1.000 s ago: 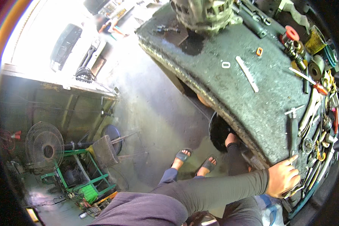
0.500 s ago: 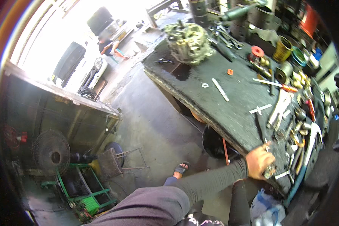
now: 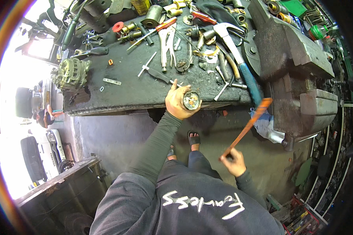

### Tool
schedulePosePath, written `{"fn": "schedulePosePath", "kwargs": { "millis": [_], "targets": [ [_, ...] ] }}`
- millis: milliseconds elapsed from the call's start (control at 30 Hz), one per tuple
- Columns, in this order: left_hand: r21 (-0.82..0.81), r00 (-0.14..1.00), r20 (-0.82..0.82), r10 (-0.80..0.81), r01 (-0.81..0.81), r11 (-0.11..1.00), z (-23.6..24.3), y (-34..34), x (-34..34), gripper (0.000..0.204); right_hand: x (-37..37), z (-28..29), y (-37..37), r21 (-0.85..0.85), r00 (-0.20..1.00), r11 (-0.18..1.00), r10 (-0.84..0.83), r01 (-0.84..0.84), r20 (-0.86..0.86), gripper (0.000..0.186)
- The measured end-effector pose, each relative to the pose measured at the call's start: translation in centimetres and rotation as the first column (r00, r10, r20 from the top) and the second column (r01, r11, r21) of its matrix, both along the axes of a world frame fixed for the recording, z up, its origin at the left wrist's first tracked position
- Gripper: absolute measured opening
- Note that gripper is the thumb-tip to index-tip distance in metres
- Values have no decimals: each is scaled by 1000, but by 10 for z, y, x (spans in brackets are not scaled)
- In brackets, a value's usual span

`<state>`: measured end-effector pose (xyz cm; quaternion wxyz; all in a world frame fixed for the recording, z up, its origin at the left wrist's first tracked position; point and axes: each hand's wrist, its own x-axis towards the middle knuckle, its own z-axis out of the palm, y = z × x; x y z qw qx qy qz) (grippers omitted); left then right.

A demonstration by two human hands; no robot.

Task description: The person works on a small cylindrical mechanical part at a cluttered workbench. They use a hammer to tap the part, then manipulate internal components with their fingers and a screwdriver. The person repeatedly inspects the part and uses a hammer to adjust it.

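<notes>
My left hand [image 3: 177, 103] is at the front edge of the dark workbench [image 3: 111, 98], wrapped round a round metal part [image 3: 191, 100] with speckled bits in its top; its fingertips are beside the dark handle of a T-bar tool [image 3: 158, 75]. My right hand [image 3: 233, 162], lower and to the right, grips one end of a long, flat orange-brown bar [image 3: 247, 127], which slants up toward a large bench vise [image 3: 302, 98]. A hammer with a teal grip [image 3: 249, 78] lies between the bar's upper end and the scattered tools.
An alternator [image 3: 70, 74] stands at the bench's left. Pliers, screwdrivers, wrenches and fittings crowd the back. A white cloth [image 3: 266, 131] hangs under the vise. Another person [image 3: 43, 117] is by vehicles at the left. A metal-sided structure [image 3: 57, 184] is at lower left.
The view has swung round to face the bench. My right hand has come up from the dark container below the bench, now holding the orange-brown bar. My left hand now shows the round part.
</notes>
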<state>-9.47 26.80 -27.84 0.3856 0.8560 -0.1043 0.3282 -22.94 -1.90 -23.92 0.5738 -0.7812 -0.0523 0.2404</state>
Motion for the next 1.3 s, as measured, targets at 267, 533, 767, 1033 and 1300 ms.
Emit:
{"fn": "schedulePosePath", "kwargs": {
  "millis": [267, 533, 767, 1033, 1300],
  "targets": [
    [-14, 999, 40, -8, 8, 1000, -8, 2, 2, 52, 125, 50, 122, -75, 828, 995, 101, -72, 552, 12],
    [-54, 1000, 21, -9, 10, 999, -7, 3, -1, 47, 140, 60, 140, -206, 851, 976, 168, -72, 497, 14],
    [-74, 999, 36, 10, -7, 997, -1, 2, -2, 51, 148, 62, 139, -263, 877, 963, 180, -64, 445, 16],
    [-64, 1000, 26, 9, -7, 998, -5, 2, -1, 57, 157, 58, 140, -254, 902, 965, 169, -69, 398, 16],
    [-72, 999, 30, 18, -16, 997, -6, 2, -2, 56, 154, 64, 142, -249, 899, 965, 179, -81, 400, 15]
  ]
}}
